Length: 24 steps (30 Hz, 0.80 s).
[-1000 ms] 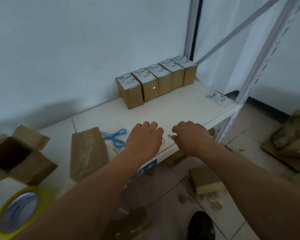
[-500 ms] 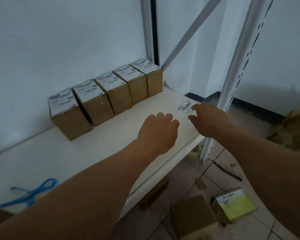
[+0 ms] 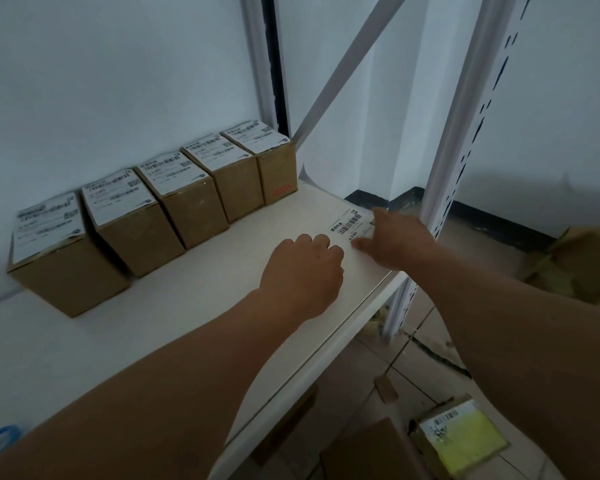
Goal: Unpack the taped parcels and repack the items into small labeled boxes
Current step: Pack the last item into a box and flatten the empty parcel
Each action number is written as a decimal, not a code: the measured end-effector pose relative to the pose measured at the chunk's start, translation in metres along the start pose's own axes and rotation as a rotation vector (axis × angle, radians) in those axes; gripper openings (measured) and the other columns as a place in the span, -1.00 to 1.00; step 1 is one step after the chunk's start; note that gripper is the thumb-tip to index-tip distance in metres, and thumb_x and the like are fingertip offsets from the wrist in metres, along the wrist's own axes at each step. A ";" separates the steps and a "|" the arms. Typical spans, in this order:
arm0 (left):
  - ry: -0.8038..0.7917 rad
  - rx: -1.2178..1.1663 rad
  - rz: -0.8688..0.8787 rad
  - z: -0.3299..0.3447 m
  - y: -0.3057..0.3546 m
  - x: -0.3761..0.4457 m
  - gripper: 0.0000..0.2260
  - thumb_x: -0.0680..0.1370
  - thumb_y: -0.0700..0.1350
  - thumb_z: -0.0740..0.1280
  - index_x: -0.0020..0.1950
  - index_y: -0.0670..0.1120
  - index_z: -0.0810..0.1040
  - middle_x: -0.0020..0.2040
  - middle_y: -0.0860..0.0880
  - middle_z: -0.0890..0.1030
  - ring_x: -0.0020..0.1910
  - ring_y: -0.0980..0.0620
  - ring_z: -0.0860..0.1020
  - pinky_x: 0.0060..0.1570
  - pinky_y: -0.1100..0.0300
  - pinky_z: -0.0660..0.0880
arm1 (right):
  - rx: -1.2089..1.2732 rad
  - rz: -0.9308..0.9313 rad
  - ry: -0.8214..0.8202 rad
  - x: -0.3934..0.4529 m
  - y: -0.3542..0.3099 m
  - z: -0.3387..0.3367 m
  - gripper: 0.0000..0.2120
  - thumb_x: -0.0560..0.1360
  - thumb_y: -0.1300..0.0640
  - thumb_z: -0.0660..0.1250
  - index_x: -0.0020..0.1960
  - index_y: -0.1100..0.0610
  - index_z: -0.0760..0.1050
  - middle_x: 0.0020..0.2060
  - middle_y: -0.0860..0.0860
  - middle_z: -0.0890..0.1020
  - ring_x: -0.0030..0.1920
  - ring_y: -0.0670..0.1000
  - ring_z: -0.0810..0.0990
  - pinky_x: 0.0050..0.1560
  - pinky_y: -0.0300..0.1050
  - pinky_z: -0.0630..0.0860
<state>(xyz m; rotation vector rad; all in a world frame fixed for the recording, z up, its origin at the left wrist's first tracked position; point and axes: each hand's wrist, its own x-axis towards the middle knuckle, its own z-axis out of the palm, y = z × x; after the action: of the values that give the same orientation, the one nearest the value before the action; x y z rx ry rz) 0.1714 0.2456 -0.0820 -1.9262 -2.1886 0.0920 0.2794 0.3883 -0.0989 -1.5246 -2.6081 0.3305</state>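
1. White shelf (image 3: 187, 306) is carrying five labeled boxes (image 3: 194, 199) in a row at 10 o'clock, so I'm guessing packing is well along (more parcels (image 3: 461, 441) are sitting on the floor).
2. Loose label (image 3: 352, 225) is lying at 1 o'clock; right hand (image 3: 400, 242) is touching it with straight fingers.
3. Left hand (image 3: 303, 271) is hovering curled, holding nothing.

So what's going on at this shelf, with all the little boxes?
A person is packing parcels. Five small labeled boxes stand in a row at the back of the white shelf. The right hand reaches to a loose shipping label lying near the shelf's corner, fingers on it. The left hand rests curled beside it, holding nothing visible. More cardboard lies on the floor.
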 end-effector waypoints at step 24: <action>-0.097 -0.078 -0.416 -0.130 -0.107 -0.268 -0.68 0.67 0.12 0.05 0.27 0.03 0.47 0.20 0.05 0.51 0.15 0.01 0.51 0.05 0.08 0.46 | 0.835 -0.030 -0.164 -0.245 -0.174 -0.026 -0.56 0.59 -0.21 0.17 0.20 0.11 0.54 -0.09 -0.06 0.63 -0.12 -0.09 0.59 -0.19 -0.21 0.47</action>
<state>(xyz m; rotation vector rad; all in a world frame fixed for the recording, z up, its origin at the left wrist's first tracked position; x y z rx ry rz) 0.1249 -0.0464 0.0319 -1.4873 -2.6425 0.0314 0.2575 0.0959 -0.0270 -1.1698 -2.1103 1.3687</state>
